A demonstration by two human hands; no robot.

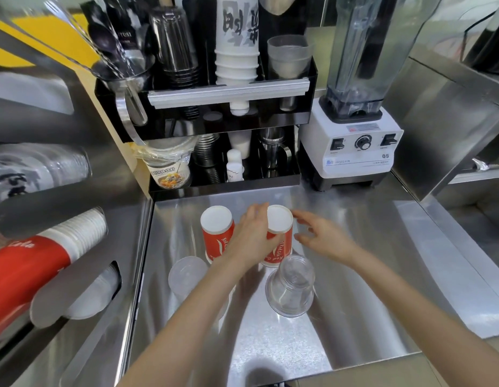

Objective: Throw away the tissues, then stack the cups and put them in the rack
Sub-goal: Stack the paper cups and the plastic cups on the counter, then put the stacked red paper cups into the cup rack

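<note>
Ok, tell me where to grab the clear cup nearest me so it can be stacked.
Grip the clear cup around its side wall, near the closed base that faces up, coming from above. It stands upside down with its wide rim on the counter, so the narrower top fits a hand best. The right hand is open and close by.

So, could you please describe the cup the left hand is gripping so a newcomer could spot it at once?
Start at the white blender, then drop to the steel counter in front of it. Two upside-down red paper cups stand together there; the left hand grips the right red cup, the one nearest the clear plastic cup.
</note>
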